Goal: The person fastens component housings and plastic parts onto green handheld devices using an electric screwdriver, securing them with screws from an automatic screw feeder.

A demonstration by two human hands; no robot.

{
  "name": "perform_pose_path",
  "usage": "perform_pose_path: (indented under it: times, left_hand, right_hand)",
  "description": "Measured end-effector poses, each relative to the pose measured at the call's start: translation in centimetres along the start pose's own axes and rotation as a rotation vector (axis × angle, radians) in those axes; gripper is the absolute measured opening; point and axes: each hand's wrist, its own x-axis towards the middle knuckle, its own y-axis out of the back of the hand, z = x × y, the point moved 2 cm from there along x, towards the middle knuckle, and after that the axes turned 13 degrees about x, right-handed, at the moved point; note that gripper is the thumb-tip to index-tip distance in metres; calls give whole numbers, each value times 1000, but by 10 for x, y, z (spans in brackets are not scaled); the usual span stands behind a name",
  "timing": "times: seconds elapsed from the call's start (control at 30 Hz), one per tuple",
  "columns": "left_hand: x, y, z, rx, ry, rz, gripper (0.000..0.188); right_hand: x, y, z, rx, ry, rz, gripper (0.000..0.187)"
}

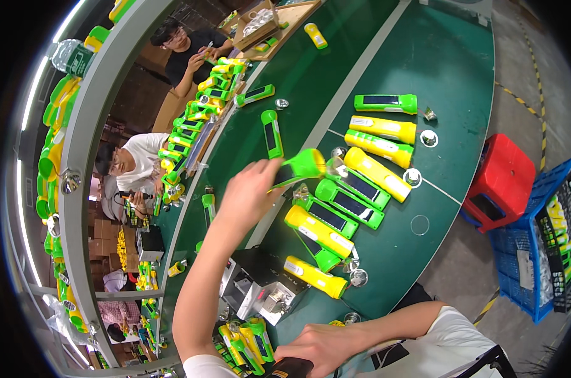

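Observation:
My left hand (251, 189) reaches over the green table, closed around a green-and-yellow flashlight body (307, 165) with a dark panel. Its wide end points right, just above a cluster of similar bodies. Near the lower edge my right hand (320, 348) is wrapped round a black tool (292, 368), most of it cut off by the frame, so its exact kind is unclear. Yellow flashlight bodies (377, 174) and green ones (348, 205) lie in a slanting row on the table, with shiny reflector cups (412, 177) by several of their wide ends.
Below my left forearm stands a dark machine with an open white bin (276, 301) of small metal parts. More flashlights (241, 346) crowd beside it. A red stool (503, 179) and blue crate (525, 271) stand right of the table. Two co-workers (137, 160) sit across the line.

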Motion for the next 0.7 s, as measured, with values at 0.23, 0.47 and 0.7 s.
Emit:
perform_pose_path:
  times: [0.23,0.47,0.7]
  left_hand:
    - [67,-43,59,-97,-266,12,48]
    - [68,-58,80,-29,-380,130,43]
    - [52,-71,77,26,-319,139,46]
  right_hand:
    - [-14,12,0,-127,-141,-120,16]
    - [-7,19,-15,-57,-2,22,43]
    - [-2,14,-12,-62,-18,-24,43]
